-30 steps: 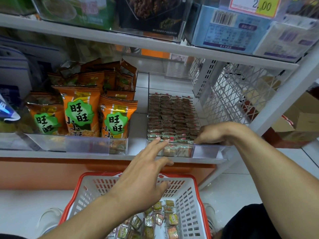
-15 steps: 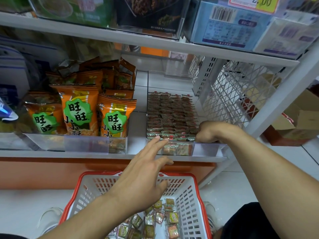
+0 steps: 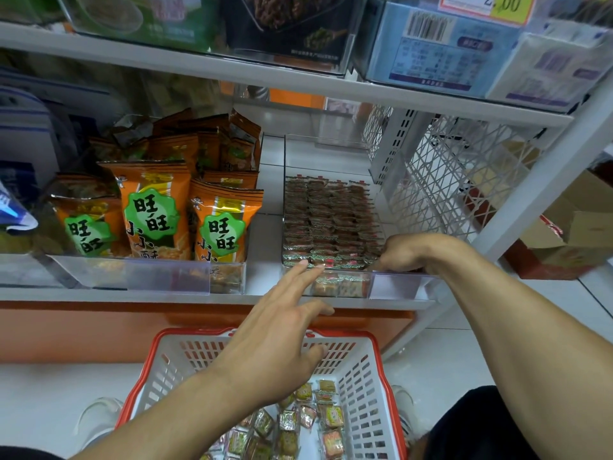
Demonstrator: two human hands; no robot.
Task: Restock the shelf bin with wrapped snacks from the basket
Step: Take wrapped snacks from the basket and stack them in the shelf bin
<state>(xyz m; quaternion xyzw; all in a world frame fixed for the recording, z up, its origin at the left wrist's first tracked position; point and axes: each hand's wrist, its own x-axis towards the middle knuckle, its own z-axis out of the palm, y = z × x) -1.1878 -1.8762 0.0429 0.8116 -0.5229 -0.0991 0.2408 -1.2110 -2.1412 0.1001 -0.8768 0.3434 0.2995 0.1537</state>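
Note:
A clear shelf bin (image 3: 326, 159) on the lower shelf holds tight rows of small wrapped snacks (image 3: 326, 220). My left hand (image 3: 275, 343) reaches up over the basket with straight, spread fingers, and its fingertips touch the bin's front edge. My right hand (image 3: 409, 254) sits knuckles-up at the bin's front right corner. Its fingers bend down among the front row, so what they hold is hidden. Below stands a white basket with a red rim (image 3: 366, 376), with several loose wrapped snacks (image 3: 298, 426) at its bottom.
Orange snack bags (image 3: 156, 210) stand left of the bin behind a clear front strip (image 3: 132, 275). A white lattice side panel (image 3: 457, 180) closes the shelf on the right. The upper shelf board (image 3: 298, 81) hangs low overhead. A cardboard box (image 3: 577, 227) sits on the floor at right.
My right hand has edged a little left along the bin's front row. My left hand stays where it was.

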